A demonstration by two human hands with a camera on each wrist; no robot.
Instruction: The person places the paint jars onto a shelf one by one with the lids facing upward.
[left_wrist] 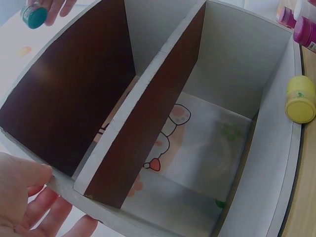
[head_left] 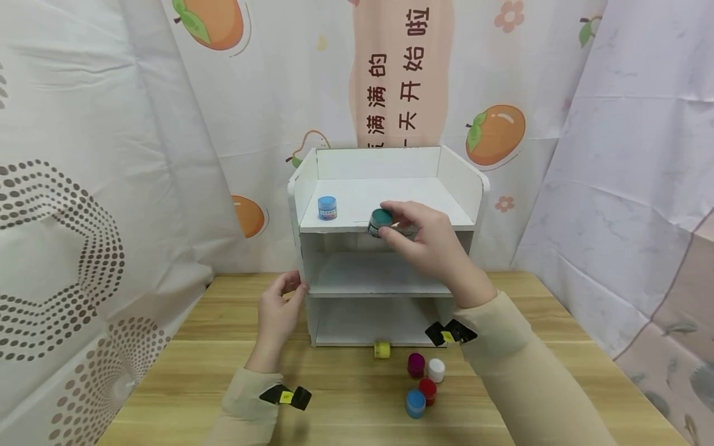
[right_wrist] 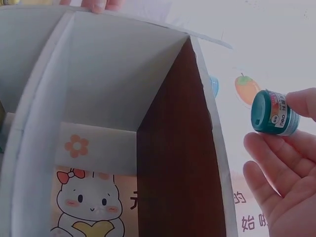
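Observation:
My right hand (head_left: 426, 241) pinches a small paint jar with a dark green lid (head_left: 381, 220) at the front edge of the white shelf's top. In the right wrist view the green jar (right_wrist: 274, 112) lies sideways between thumb and fingers, its label showing. A blue-lidded jar (head_left: 327, 208) stands on the top board's left part. The white shelf unit (head_left: 370, 288) has two lower compartments. My left hand (head_left: 281, 310) is at the unit's left side, fingers loosely bent; in the left wrist view its thumb (left_wrist: 29, 170) rests by the side panel's edge.
On the wooden table (head_left: 346, 396) a yellow jar (head_left: 382, 350) lies before the shelf's base. Purple (head_left: 416, 365), white (head_left: 436, 370), red (head_left: 427, 391) and blue (head_left: 415, 403) jars cluster to its right. A printed curtain (head_left: 268, 93) hangs behind.

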